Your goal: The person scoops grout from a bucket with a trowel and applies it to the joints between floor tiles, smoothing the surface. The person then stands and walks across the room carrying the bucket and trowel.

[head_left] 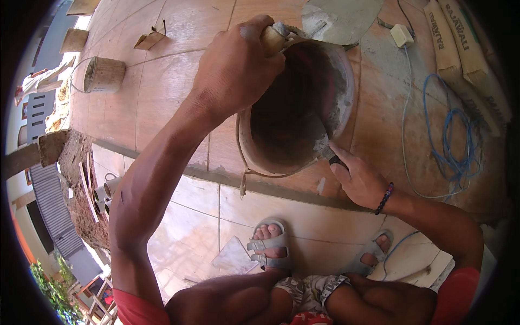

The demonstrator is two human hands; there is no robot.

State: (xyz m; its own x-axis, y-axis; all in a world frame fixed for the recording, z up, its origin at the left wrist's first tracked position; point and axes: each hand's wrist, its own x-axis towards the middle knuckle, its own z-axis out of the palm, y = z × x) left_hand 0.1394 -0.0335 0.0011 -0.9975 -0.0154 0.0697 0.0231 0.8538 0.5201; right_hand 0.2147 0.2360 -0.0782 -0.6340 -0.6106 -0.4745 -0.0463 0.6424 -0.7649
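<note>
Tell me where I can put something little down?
Bare tile lies between the small bucket and the left forearm, and between the big bucket and the white cord. Farther right it's crowded with blue cord and bags; left hand and right hand crowd the big bucket's rim.

Blue cable (450,161), loosely coiled | tan sacks (470,51), upper right | bucket (106,75), upper left | grey cylinders (111,187), possibly pipes
</note>
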